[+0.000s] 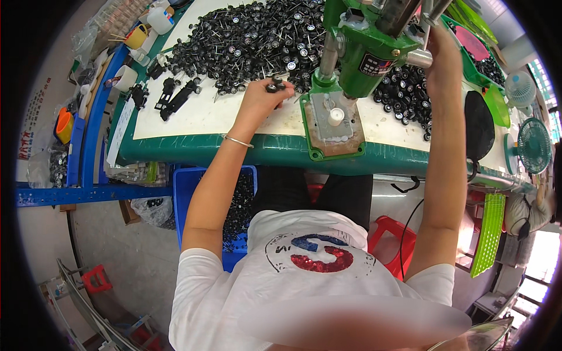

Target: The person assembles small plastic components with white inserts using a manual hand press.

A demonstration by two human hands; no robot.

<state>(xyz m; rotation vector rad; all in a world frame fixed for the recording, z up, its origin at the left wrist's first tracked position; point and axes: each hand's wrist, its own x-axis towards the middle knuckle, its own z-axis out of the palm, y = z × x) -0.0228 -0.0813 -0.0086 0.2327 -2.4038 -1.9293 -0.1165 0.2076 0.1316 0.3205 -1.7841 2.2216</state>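
Left hand [259, 104] grips black wheels [271, 88]; white post [336, 117] at 4 o'clock, left nearer. Right hand [443, 50]: fingers hidden, can't tell.

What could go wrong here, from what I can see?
The left hand is close to the green press, so its fingers could get pinched if they strayed under it. The small black wheel in that hand might slip and get lost in the loose wheel pile.
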